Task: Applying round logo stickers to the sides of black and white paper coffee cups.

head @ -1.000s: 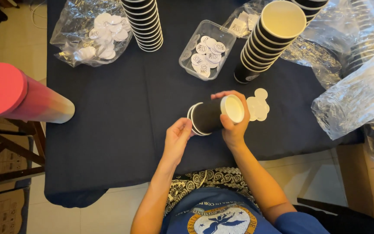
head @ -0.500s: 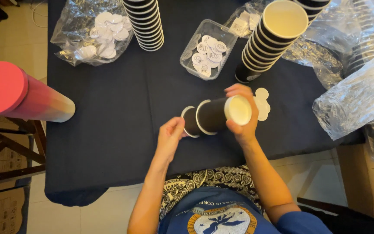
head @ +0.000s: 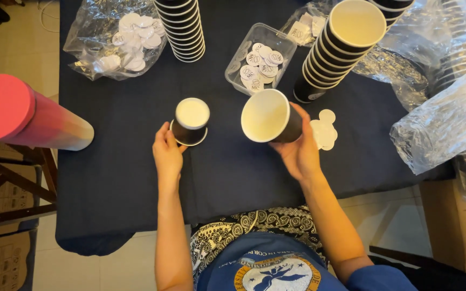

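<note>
Two black paper cups: one upright on tabletop (head: 136, 172) under left hand (head: 167, 153) fingertips (head: 191, 121); one tilted, gripped by right hand (head: 300, 151) (head: 269, 116). Light, crushable; best held mid-wall.

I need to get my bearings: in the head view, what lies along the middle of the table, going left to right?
Pink tube → left hand → upside-down black cup → tilted black cup in the right hand → white round stickers → clear plastic bag.
</note>
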